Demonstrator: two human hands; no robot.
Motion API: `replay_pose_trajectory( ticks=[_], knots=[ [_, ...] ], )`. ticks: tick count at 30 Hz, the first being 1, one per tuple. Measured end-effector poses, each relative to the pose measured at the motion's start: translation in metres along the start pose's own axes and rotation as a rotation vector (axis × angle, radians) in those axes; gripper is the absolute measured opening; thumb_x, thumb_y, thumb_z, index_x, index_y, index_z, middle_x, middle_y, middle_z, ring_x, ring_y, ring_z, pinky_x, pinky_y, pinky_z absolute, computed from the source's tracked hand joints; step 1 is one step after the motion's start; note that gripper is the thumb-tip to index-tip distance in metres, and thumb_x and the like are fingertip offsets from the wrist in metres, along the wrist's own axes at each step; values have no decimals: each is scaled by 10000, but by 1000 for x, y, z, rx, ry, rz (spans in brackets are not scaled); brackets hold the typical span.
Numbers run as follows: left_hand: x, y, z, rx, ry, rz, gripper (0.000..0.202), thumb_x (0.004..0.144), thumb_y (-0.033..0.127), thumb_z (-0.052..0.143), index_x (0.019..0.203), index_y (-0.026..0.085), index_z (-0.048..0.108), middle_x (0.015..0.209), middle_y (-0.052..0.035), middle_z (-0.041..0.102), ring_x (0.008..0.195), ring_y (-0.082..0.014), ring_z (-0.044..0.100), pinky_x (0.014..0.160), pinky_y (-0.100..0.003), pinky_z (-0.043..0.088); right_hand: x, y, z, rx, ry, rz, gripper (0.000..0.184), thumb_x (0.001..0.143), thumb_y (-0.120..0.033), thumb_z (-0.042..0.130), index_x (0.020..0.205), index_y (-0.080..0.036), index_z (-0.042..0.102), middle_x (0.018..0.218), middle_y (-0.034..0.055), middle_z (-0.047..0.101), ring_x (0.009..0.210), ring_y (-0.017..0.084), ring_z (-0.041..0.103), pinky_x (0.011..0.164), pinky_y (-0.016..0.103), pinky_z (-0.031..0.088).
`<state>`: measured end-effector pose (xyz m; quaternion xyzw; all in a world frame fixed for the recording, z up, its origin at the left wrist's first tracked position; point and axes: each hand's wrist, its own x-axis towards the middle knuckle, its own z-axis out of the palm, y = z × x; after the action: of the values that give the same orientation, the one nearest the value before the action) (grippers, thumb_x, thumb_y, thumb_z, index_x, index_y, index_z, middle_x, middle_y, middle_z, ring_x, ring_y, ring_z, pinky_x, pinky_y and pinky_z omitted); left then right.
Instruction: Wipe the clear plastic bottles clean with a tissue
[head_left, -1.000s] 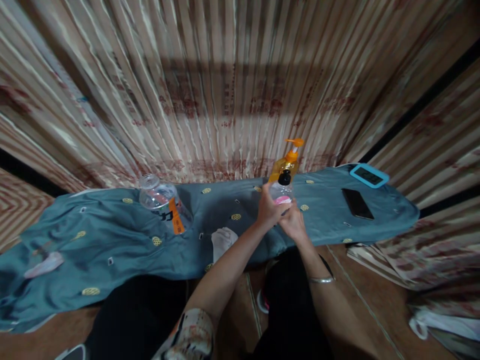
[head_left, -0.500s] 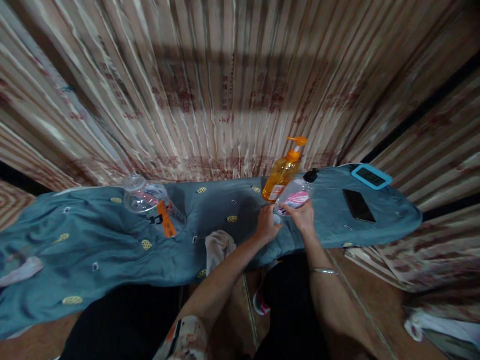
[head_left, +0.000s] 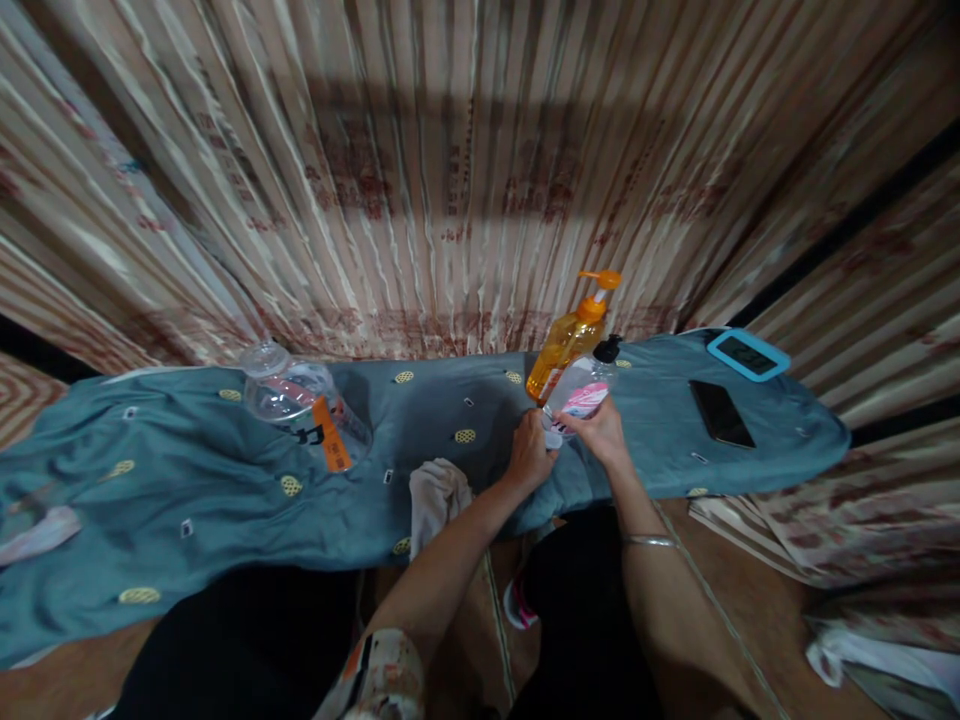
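My right hand [head_left: 602,433] is wrapped round a small clear bottle [head_left: 581,387] with a black cap and a pink label, holding it tilted on the blue cloth-covered board [head_left: 225,480]. My left hand [head_left: 529,452] is closed at the bottle's lower end, fingertips pinched against it. An orange pump bottle [head_left: 568,343] stands just behind the small bottle. A white rag [head_left: 435,495] lies on the board's near edge, left of my left hand.
A large clear plastic jar [head_left: 300,405] with an orange label lies on the board to the left. A black phone [head_left: 718,413] and a blue-framed device [head_left: 748,354] rest at the right end. Striped curtains hang behind. White cloth [head_left: 34,535] lies far left.
The small bottle went from upright between both hands to tilted right. My right hand shifted up along it; my left hand dropped to its base.
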<state>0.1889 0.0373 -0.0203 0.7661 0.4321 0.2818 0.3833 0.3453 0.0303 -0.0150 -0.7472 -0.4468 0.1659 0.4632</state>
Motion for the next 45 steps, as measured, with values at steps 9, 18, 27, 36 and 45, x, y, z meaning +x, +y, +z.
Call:
replay_pose_trajectory(
  ticks=[9,18,27,36,45],
  knots=[
    [7,2,4,-43,13,0,653,714,53,652,1288,224,391,1346,-126,521,1322,-314,505,1107,-502,436,2,-1,-2,-43,70,16,397,1001,-458,619,1215,-127,576,1088,79,574,938,166,591,841,343,549],
    [-5,-2,5,-118,24,-39,714,660,48,671,1300,243,420,1330,-107,550,1250,-296,570,1126,-483,435,0,1,-3,10,-37,15,383,999,-449,625,1198,-124,583,1079,76,576,925,160,593,823,329,553],
    [-4,-3,8,-165,47,-21,770,605,56,728,1314,169,448,1396,-165,516,1320,-363,522,1149,-496,421,0,16,-1,106,-90,-43,404,1001,-452,622,1237,-128,574,1121,87,573,965,174,595,853,352,554],
    [-23,-1,-16,-234,58,95,801,663,166,766,1377,206,404,1502,-177,453,1451,-347,403,1243,-583,278,-12,22,-3,65,-47,-55,450,997,-454,624,1312,-142,550,1235,110,545,1078,211,579,937,412,535],
    [-115,4,-123,-271,243,183,602,880,367,686,1421,248,452,1496,-131,509,1405,-298,485,1200,-529,376,-93,-3,-29,-81,111,-175,575,988,-505,618,1427,-164,470,1289,124,518,1139,245,552,1016,487,482]
  ],
)
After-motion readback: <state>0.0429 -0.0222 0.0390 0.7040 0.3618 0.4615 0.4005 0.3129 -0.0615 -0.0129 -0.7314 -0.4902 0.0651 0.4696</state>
